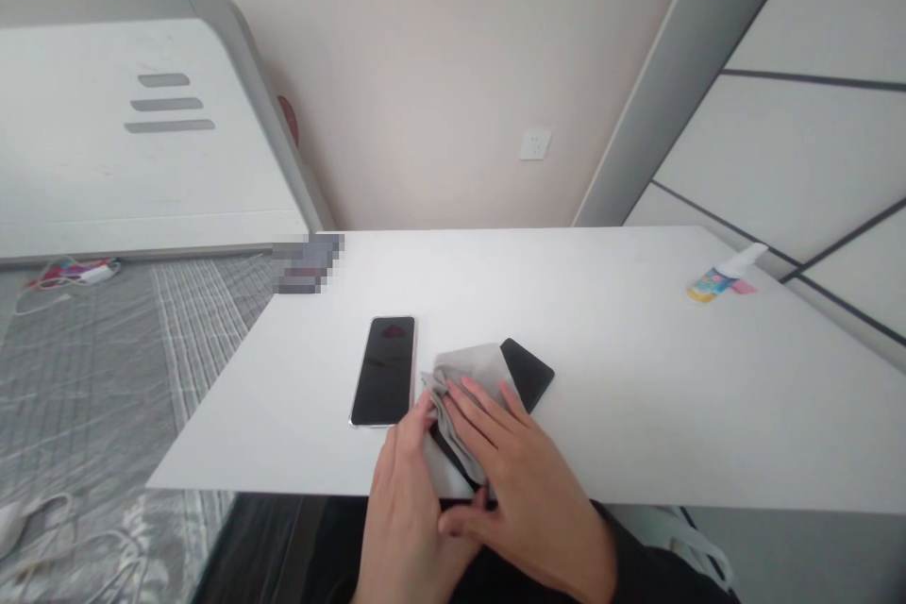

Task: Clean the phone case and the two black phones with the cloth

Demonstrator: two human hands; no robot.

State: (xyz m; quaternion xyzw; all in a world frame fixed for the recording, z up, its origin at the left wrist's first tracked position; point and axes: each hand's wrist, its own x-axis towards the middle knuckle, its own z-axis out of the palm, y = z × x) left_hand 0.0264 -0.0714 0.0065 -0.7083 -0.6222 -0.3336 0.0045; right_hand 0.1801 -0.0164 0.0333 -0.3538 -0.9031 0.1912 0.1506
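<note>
On the white table near its front edge lies a flat black phone-shaped slab (528, 374), set at a slant. A light grey cloth (476, 360) is bunched over its middle. My right hand (506, 453) rests on the cloth, fingers stretched over it and pressing it against the slab. My left hand (411, 481) is at the slab's near left end, its fingertips by the cloth's edge; its thumb side is partly covered by my right hand. Just left of the cloth lies a phone (386, 371) with a dark screen facing up.
A small white-capped bottle (722, 276) with a colourful label lies at the table's (609, 302) right, with a pink piece (743, 287) beside it. A blurred-out object (308, 264) sits at the back left corner. Left stands a bed (106, 377) with cables on it.
</note>
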